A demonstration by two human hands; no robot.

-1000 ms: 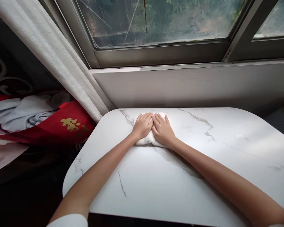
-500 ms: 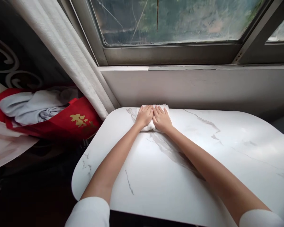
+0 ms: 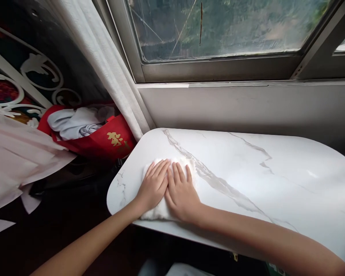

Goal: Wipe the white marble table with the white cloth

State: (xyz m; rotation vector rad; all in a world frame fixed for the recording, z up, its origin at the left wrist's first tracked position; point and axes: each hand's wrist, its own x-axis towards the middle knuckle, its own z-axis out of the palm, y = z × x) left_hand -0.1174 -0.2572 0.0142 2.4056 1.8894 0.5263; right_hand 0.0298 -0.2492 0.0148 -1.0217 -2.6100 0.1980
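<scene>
A folded white cloth (image 3: 158,213) lies on the white marble-patterned tabletop (image 3: 241,168), close to its near left edge. My left hand (image 3: 153,187) rests flat on the cloth's left part with fingers stretched out. Beside it, my right hand (image 3: 183,192) presses flat on the cloth too, its fingers slightly spread. The two hands touch along their inner sides, and both cover much of the cloth.
A red bag (image 3: 103,138) stuffed with pale clothing sits left of the table. Above it hangs a white curtain (image 3: 103,57). Behind the table are a wall (image 3: 232,103) and a framed window (image 3: 232,30). Pale pink fabric (image 3: 20,161) hangs at far left.
Both hands and the cloth have moved from the table's far edge toward me and leftward, to the near edge. The view has shifted a little to the left.
</scene>
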